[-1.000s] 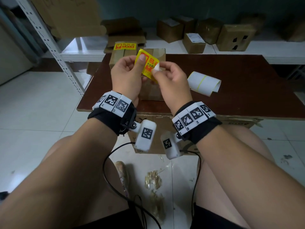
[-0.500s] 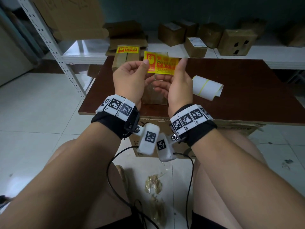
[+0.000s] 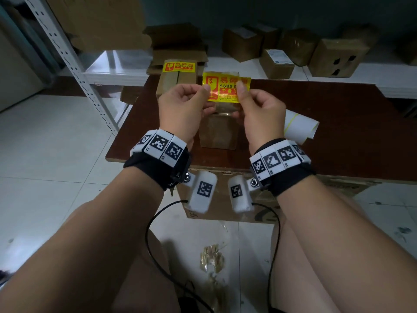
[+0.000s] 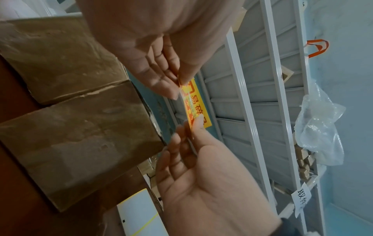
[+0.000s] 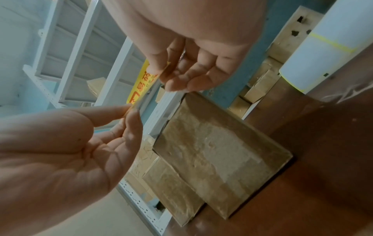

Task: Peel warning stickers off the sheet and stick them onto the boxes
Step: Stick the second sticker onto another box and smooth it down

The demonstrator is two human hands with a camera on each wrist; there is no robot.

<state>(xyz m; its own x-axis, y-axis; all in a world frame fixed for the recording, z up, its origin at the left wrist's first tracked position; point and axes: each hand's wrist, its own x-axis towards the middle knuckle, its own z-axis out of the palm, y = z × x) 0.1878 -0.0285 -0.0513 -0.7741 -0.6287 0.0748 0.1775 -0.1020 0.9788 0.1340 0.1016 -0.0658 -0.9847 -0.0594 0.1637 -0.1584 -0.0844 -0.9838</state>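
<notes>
A yellow warning sticker with red print is stretched flat between my two hands. My left hand pinches its left end between thumb and fingers. The right end is pinched by my right hand. The sticker hangs in the air just above a plain brown box on the dark red table. Behind it on the left stands a second box with a yellow sticker on its top. The white sticker roll lies to the right of my right hand.
Several cardboard boxes sit on the white shelf behind the table. A white perforated rack post rises at the left. A cardboard box stands under the table's front edge, and scraps lie on the tiled floor.
The sticker was tilted and bunched between my hands a second ago. Now my hands have drawn apart and hold it flat by both ends over the plain box.
</notes>
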